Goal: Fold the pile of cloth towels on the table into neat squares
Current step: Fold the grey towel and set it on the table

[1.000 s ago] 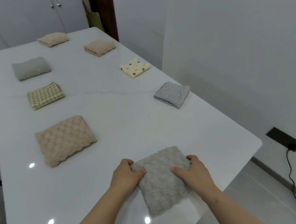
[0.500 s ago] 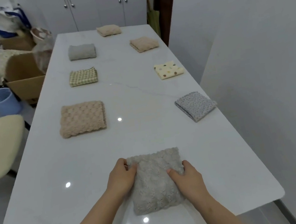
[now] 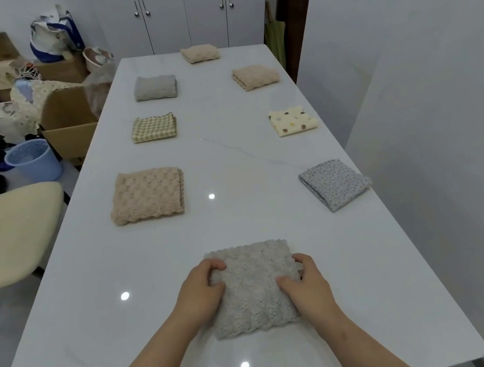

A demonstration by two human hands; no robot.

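White table (image 3: 231, 159), left hand (image 3: 202, 296) and right hand (image 3: 308, 288) fingers (image 3: 215, 265) curled gripping grey towel (image 3: 253, 291), cabinets (image 3: 186, 9) behind

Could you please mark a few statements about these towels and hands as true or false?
1. The left hand and the right hand both hold the grey towel. True.
2. The checked towel lies in the right row. False: it lies in the left row.
3. The dotted cream towel lies in the right row. True.
4. Unfolded towels lie in a heap. False: every towel seen on the table is folded.
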